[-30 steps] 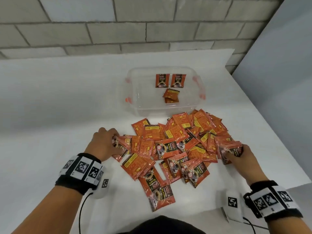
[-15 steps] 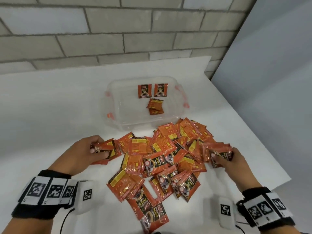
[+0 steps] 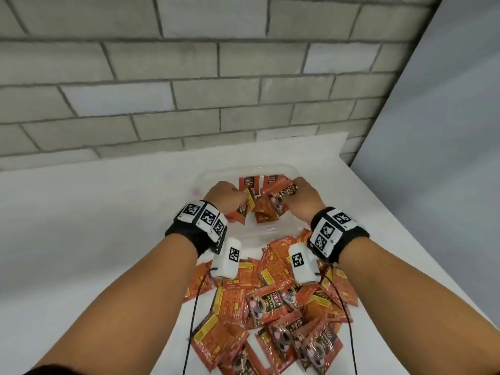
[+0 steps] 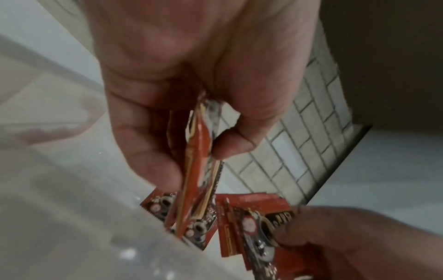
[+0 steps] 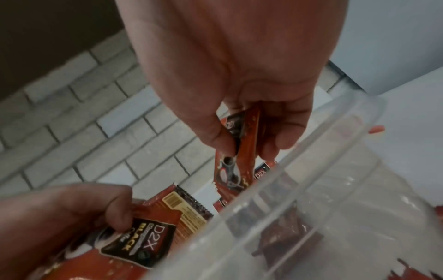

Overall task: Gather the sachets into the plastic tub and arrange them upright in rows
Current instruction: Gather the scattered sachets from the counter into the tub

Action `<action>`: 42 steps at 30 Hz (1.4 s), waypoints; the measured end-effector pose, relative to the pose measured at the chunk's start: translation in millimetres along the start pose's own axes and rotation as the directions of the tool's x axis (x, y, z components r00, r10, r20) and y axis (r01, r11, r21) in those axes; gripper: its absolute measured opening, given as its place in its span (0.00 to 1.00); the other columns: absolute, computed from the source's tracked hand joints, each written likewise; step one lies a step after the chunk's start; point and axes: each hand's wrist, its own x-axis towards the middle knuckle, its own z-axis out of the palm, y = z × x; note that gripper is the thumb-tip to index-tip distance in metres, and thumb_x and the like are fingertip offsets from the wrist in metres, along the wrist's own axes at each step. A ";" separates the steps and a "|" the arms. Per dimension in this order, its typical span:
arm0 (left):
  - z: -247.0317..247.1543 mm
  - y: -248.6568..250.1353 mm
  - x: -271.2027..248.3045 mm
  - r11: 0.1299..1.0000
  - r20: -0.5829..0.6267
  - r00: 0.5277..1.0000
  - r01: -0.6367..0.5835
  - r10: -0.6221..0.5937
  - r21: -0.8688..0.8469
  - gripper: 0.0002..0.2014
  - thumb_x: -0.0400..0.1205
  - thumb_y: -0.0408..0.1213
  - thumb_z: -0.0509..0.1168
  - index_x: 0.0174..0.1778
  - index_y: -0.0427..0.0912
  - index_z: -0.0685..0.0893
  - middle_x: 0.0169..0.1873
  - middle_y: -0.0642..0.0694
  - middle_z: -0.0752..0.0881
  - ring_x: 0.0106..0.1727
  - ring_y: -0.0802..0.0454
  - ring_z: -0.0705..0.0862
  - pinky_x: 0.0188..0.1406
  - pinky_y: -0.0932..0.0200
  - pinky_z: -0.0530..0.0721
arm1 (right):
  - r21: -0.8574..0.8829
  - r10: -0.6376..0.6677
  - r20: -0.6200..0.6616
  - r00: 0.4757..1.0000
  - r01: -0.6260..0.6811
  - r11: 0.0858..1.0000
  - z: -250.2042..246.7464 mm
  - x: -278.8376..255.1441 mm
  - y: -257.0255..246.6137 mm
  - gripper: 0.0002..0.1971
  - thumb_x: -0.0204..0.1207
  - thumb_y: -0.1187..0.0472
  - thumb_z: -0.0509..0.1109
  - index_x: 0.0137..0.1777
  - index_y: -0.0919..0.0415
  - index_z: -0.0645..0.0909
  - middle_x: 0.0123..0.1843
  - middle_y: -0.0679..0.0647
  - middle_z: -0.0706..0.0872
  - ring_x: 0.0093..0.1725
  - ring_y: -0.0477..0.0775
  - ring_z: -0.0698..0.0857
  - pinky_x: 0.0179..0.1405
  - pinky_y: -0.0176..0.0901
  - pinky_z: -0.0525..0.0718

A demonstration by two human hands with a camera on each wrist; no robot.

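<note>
Both hands are over the clear plastic tub (image 3: 205, 176), which stands on the white table (image 3: 94, 212) near the grey brick wall (image 3: 189, 85).

The left hand (image 3: 222, 195) is at the tub's left half, its thumb and fingers pinching a small stack of red sachets (image 3: 247, 203) that hangs edge-down into the tub. In the left wrist view this hand (image 4: 191, 75) presses the stack (image 4: 199, 170) between thumb and fingers, the sachets seen edge-on, their lower ends close to the tub's floor.

The right hand (image 3: 307, 200) is at the tub's right half and pinches its own bunch of sachets (image 3: 278, 192), tilted and pointing toward the left hand. In the right wrist view the right hand (image 5: 239, 75) clamps the bunch (image 5: 242, 149) between thumb and fingers, just above the tub's clear wall (image 5: 311, 170); the left hand (image 5: 59, 217) shows at the lower left, holding sachets printed with "D2X" and "BLACK".

Inside the tub, two sachets (image 3: 250, 181) stand upright against the far wall, partly hidden behind the hands, and a few more (image 3: 263, 215) lie flat on the floor between the two hands.

The loose pile of sachets (image 3: 270, 315) is spread on the table on the near side of the tub, touching its near wall and lying under the forearms. Each wrist carries a black band with square black-and-white markers (image 3: 204, 216) and a white camera block (image 3: 227, 257) with a cable.
</note>
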 end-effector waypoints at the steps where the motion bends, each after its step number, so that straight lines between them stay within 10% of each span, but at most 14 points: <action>1: 2.9 -2.8 7.9 0.999 0.013 1.000 0.009 -0.009 0.047 0.07 0.77 0.33 0.64 0.44 0.33 0.84 0.35 0.39 0.84 0.39 0.40 0.89 0.40 0.48 0.89 | -0.072 0.010 0.029 1.000 -0.008 0.997 5.2 6.3 -2.3 0.18 0.79 0.61 0.66 0.67 0.61 0.73 0.60 0.57 0.83 0.53 0.55 0.81 0.48 0.41 0.76; 8: 20.7 -28.5 33.2 0.882 0.056 0.994 0.054 -0.091 0.468 0.08 0.76 0.34 0.72 0.48 0.35 0.86 0.54 0.39 0.89 0.53 0.44 0.87 0.33 0.61 0.78 | -0.489 0.160 0.130 0.979 -0.077 0.869 27.9 30.4 -2.4 0.05 0.79 0.63 0.66 0.48 0.66 0.78 0.54 0.60 0.85 0.45 0.57 0.82 0.34 0.39 0.79; 13: 2.0 -23.1 12.0 0.937 0.015 0.999 -0.040 0.037 0.348 0.29 0.78 0.46 0.72 0.73 0.37 0.74 0.70 0.39 0.78 0.68 0.43 0.79 0.56 0.58 0.76 | -0.405 0.078 0.152 0.985 -0.010 0.914 20.7 23.0 5.5 0.25 0.79 0.56 0.68 0.74 0.63 0.72 0.71 0.59 0.78 0.67 0.58 0.79 0.55 0.41 0.76; 17: -29.6 -36.6 -41.6 0.986 -0.115 0.980 -0.165 0.161 -0.022 0.12 0.78 0.42 0.71 0.56 0.46 0.81 0.50 0.44 0.86 0.39 0.50 0.86 0.31 0.61 0.81 | -0.248 -0.212 -0.033 0.977 0.197 0.948 -0.5 -13.6 15.0 0.14 0.78 0.59 0.69 0.63 0.60 0.80 0.57 0.57 0.83 0.56 0.55 0.81 0.48 0.34 0.72; 21: -44.9 -83.2 -83.5 0.992 -0.154 0.984 -0.070 0.086 0.106 0.07 0.77 0.40 0.73 0.44 0.44 0.82 0.37 0.45 0.86 0.26 0.52 0.82 0.19 0.65 0.72 | -0.225 -0.174 0.080 0.982 0.188 0.956 -6.6 -60.5 45.2 0.02 0.76 0.58 0.71 0.46 0.54 0.81 0.41 0.49 0.84 0.41 0.48 0.81 0.33 0.26 0.72; 24: -35.3 -116.7 -83.7 0.972 -0.077 0.996 0.052 -0.035 0.228 0.12 0.76 0.39 0.74 0.53 0.45 0.83 0.45 0.44 0.85 0.34 0.51 0.82 0.24 0.64 0.74 | -0.428 -0.026 0.264 0.964 0.141 0.893 10.8 -78.2 65.6 0.08 0.76 0.50 0.71 0.43 0.54 0.78 0.39 0.48 0.83 0.41 0.48 0.82 0.37 0.36 0.76; 28: -14.9 -131.7 -78.2 0.885 -0.036 0.998 0.062 -0.052 0.460 0.27 0.77 0.44 0.73 0.72 0.45 0.76 0.64 0.44 0.78 0.58 0.49 0.79 0.55 0.58 0.78 | -0.563 0.038 0.215 0.976 0.092 0.821 33.4 -85.2 75.4 0.26 0.75 0.38 0.67 0.58 0.60 0.76 0.43 0.53 0.84 0.40 0.50 0.81 0.31 0.40 0.76; 31: -3.8 -133.4 -74.7 0.813 -0.017 0.995 0.089 -0.097 0.576 0.26 0.75 0.45 0.74 0.68 0.45 0.77 0.64 0.44 0.77 0.64 0.47 0.78 0.62 0.53 0.79 | -0.641 0.011 0.207 0.978 0.127 0.757 40.2 -87.5 75.1 0.32 0.74 0.33 0.65 0.62 0.62 0.75 0.50 0.56 0.84 0.47 0.54 0.83 0.40 0.44 0.81; 37: -0.6 -134.3 -73.9 0.762 -0.012 0.994 0.092 -0.109 0.641 0.22 0.73 0.46 0.76 0.59 0.45 0.77 0.56 0.44 0.79 0.61 0.45 0.75 0.56 0.53 0.79 | -0.413 -0.008 0.200 0.980 0.092 0.906 34.5 -89.3 75.8 0.14 0.75 0.49 0.73 0.41 0.55 0.72 0.37 0.49 0.78 0.36 0.48 0.78 0.28 0.38 0.71; 42: -15.0 -137.5 -77.5 0.935 -0.028 0.991 0.130 -0.128 0.330 0.14 0.76 0.33 0.72 0.52 0.45 0.75 0.47 0.44 0.84 0.43 0.49 0.84 0.36 0.59 0.80 | -0.007 0.070 0.091 0.993 -0.070 0.998 12.0 -84.4 79.6 0.09 0.79 0.61 0.69 0.58 0.55 0.77 0.57 0.48 0.80 0.53 0.48 0.81 0.47 0.42 0.77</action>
